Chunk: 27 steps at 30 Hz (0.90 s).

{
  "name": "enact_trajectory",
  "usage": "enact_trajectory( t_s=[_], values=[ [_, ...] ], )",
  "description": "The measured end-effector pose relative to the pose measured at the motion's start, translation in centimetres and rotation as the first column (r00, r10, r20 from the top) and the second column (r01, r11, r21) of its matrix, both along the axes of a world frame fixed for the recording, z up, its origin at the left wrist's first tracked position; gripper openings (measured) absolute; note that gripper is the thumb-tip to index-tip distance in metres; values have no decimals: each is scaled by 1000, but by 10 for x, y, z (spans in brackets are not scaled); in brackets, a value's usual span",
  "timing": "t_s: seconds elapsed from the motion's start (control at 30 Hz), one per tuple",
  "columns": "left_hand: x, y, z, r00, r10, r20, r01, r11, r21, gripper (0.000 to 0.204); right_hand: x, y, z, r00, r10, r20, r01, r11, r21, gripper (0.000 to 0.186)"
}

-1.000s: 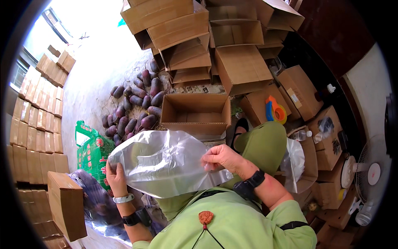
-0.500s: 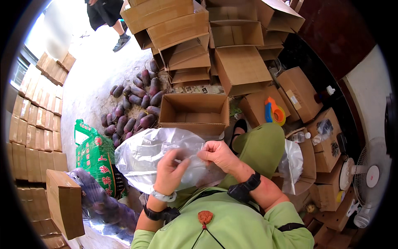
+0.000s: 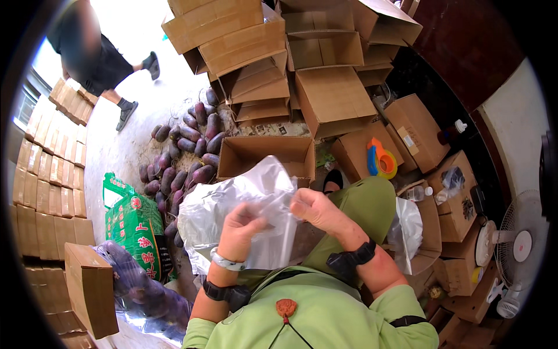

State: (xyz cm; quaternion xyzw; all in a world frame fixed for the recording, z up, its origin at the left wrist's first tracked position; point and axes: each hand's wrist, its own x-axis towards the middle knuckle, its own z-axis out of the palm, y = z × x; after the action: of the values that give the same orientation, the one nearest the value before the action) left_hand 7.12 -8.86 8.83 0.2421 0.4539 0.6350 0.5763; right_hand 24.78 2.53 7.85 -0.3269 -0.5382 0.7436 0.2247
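Opening seems the step: right hand (image 3: pixel 321 213) pinches the plastic bag (image 3: pixel 231 195) by the near edge of the box (image 3: pixel 285 146) — left hand (image 3: pixel 238 234) blurred, grip unclear; next needs layers parted.

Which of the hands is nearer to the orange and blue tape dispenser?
Right. The right hand, at the plastic bag's right edge, is below and left of the tape dispenser in view; the left hand is farther left, over the bag.

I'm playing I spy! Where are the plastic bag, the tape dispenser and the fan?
Plastic bag (image 3: pixel 232 191): head view, on its crinkly upper part.
Tape dispenser (image 3: pixel 379 152): head view, on its orange body.
Fan (image 3: pixel 522 246): head view, on its hub.
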Motion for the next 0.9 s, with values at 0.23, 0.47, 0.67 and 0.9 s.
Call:
enact_trajectory(
  t_s=[0.23,0.47,0.67,0.9],
  values=[
    [-1,11,7,940,157,302,-187,980,73,16,1,23,-10,867,-228,442,-171,697,696,32],
    [-14,13,36,824,87,-560,-59,996,68,32,23,120,0,694,-698,178,347,541,766,32],
    [-81,14,4,557,512,-653,-490,838,240,11,49,163,-10,504,-820,-270,697,571,-433,13],
    [-122,-12,-10,201,246,-948,-548,831,99,47,30,140,28,807,-584,87,562,805,188,38]
  ],
)
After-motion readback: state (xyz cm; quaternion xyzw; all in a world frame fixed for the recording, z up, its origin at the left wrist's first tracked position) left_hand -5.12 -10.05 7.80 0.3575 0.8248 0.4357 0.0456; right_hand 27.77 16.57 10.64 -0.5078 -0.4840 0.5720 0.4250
